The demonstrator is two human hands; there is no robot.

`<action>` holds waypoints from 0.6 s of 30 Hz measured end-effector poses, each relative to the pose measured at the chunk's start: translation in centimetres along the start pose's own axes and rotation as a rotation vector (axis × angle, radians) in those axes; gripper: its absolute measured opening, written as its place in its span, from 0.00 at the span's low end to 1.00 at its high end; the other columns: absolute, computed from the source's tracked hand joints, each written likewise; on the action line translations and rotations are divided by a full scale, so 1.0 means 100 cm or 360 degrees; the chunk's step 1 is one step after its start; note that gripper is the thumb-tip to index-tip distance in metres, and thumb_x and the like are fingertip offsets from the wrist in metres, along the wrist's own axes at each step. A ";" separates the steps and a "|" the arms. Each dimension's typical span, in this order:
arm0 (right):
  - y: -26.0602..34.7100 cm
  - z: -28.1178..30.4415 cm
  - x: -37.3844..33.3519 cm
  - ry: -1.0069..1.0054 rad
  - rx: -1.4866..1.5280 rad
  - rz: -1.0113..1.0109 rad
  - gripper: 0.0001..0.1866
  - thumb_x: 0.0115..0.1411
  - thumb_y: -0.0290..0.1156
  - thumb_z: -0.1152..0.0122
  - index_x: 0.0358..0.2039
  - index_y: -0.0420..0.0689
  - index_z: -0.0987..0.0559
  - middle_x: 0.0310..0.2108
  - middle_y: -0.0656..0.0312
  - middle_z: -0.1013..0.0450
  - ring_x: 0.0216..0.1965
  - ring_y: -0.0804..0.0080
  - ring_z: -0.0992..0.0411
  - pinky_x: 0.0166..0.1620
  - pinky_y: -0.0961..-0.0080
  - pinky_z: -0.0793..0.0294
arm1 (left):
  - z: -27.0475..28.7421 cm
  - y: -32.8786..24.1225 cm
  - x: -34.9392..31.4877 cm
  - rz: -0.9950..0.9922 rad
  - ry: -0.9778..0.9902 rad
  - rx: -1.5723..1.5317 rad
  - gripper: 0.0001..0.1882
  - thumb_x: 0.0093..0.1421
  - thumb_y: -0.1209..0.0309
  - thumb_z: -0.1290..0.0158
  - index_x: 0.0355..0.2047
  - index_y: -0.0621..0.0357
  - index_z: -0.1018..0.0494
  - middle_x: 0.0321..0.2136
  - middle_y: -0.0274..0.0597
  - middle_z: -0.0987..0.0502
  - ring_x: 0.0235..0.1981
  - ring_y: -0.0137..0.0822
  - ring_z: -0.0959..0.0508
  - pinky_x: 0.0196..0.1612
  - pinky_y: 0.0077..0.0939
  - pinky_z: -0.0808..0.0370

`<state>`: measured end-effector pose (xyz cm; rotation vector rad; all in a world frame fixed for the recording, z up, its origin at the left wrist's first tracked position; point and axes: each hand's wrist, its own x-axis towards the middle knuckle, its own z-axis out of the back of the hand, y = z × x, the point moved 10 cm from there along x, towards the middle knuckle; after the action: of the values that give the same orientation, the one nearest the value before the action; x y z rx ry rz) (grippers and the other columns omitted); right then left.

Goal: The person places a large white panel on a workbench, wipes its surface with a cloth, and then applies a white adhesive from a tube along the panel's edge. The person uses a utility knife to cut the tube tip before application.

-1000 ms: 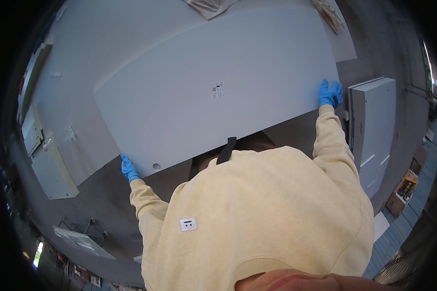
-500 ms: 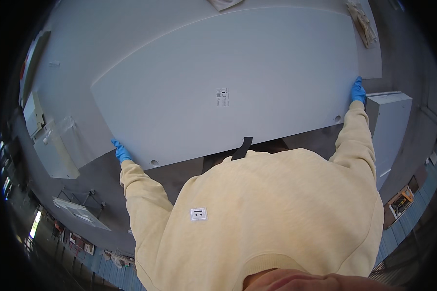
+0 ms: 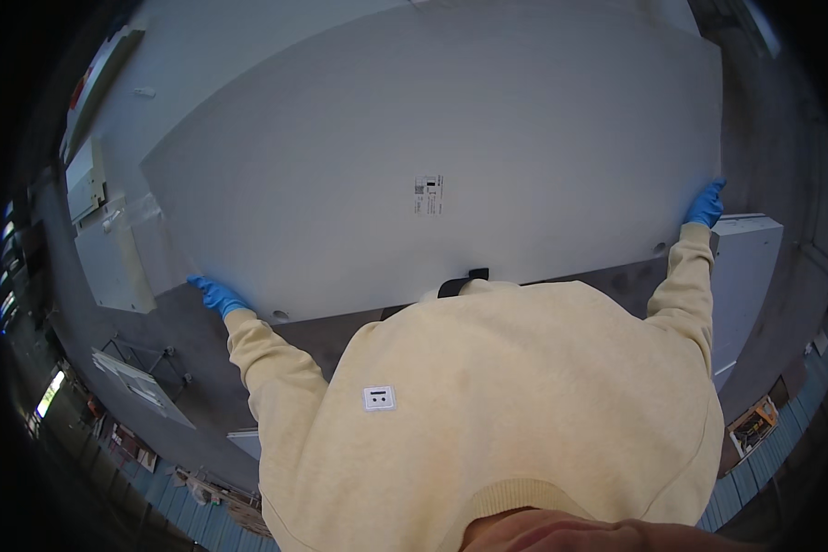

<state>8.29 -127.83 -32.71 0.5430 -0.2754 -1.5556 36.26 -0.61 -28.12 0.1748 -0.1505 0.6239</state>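
A large pale grey panel (image 3: pixel 451 120) with a curved far edge lies across the view in front of my chest. Near its middle is a printed white label (image 3: pixel 430 196), and a round hole shows by each near corner. My left hand (image 3: pixel 217 295), in a blue glove, is closed on the panel's left end close to the near corner. Over at the right end, my right hand (image 3: pixel 706 204), also blue-gloved, grips the side edge. The fingers beneath the panel are hidden on both sides.
Under the panel's left side stretches a pale surface (image 3: pixel 189 69), with clear plastic film (image 3: pixel 147 210) and a pale board (image 3: pixel 110 267) at its edge. A white block-shaped piece (image 3: pixel 745 267) stands right of my right forearm. A rack with white boards (image 3: pixel 143 386) is at lower left.
The panel appears bigger and closer, raised toward me, and its face looks darker. My hands have spread slightly apart with it, still holding its ends.
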 end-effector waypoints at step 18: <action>0.191 -0.066 -0.029 0.0692 0.2260 0.0435 0.27 0.73 0.55 0.58 0.56 0.46 0.28 0.56 0.54 0.29 0.57 0.53 0.32 0.63 0.53 0.32 | 0.044 -0.177 0.064 0.0370 0.0441 -0.3179 0.32 0.69 0.43 0.61 0.62 0.53 0.30 0.63 0.45 0.30 0.64 0.51 0.33 0.67 0.54 0.37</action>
<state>28.08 -125.26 -28.52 1.8082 -1.0702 -0.7271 51.46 -12.05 -24.63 -1.8644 -0.4588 0.4776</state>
